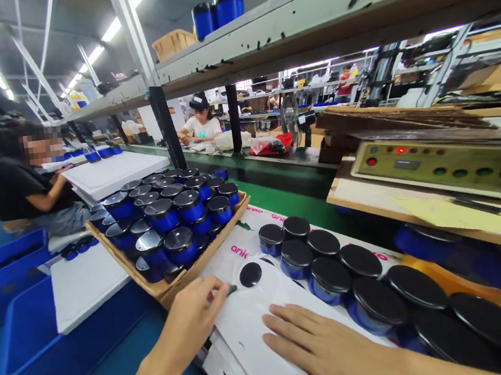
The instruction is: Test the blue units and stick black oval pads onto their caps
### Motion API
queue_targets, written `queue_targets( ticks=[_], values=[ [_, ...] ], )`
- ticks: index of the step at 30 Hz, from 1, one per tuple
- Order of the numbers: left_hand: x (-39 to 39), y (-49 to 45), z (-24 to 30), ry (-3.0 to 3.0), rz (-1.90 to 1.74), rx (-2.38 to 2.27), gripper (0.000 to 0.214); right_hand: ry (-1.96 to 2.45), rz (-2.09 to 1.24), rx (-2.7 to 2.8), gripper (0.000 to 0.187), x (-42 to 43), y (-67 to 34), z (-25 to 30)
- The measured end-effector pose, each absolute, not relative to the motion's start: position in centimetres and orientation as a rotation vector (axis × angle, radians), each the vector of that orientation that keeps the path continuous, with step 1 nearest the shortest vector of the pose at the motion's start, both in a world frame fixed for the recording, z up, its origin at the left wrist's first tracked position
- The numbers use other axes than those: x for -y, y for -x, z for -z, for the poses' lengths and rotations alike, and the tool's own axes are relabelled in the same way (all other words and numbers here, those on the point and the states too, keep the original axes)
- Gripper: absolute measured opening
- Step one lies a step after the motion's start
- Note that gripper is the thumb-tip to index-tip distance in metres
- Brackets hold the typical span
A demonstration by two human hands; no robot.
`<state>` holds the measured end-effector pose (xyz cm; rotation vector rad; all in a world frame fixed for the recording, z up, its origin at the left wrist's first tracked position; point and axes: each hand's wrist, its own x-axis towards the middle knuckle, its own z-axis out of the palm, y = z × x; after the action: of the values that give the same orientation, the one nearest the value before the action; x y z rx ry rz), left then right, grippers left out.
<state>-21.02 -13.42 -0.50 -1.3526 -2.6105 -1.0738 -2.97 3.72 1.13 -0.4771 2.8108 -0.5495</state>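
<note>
My left hand [197, 315] rests at the edge of a white sheet [253, 321], its fingertips pinched on a small dark piece next to a black round sticker [251, 274]. My right hand [325, 348] lies flat on the white sheet, fingers stretched out, holding nothing. Just beyond it stand several blue jars with black lids [328, 263] in rows running to the right.
A cardboard tray [171, 282] piled with blue jars sits to the left. A green control panel [449, 166] and a metal shelf [303, 23] lie ahead. Blue bins [11, 284] stand on the floor at left. Other people sit at benches beyond.
</note>
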Motion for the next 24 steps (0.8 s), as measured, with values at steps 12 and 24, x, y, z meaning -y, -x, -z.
queue_targets(
  ticks=[12,24],
  values=[
    [11.9,22.9,-5.4,0.812,1.365,2.098,0.018,0.231,1.316,-2.772,0.049,-5.2,3.9,-0.8],
    [0.2,22.7,-3.3,1.719,1.133,1.512,0.002,-0.559,2.749,-2.291,0.026,-12.5,9.8,-6.0]
  ],
)
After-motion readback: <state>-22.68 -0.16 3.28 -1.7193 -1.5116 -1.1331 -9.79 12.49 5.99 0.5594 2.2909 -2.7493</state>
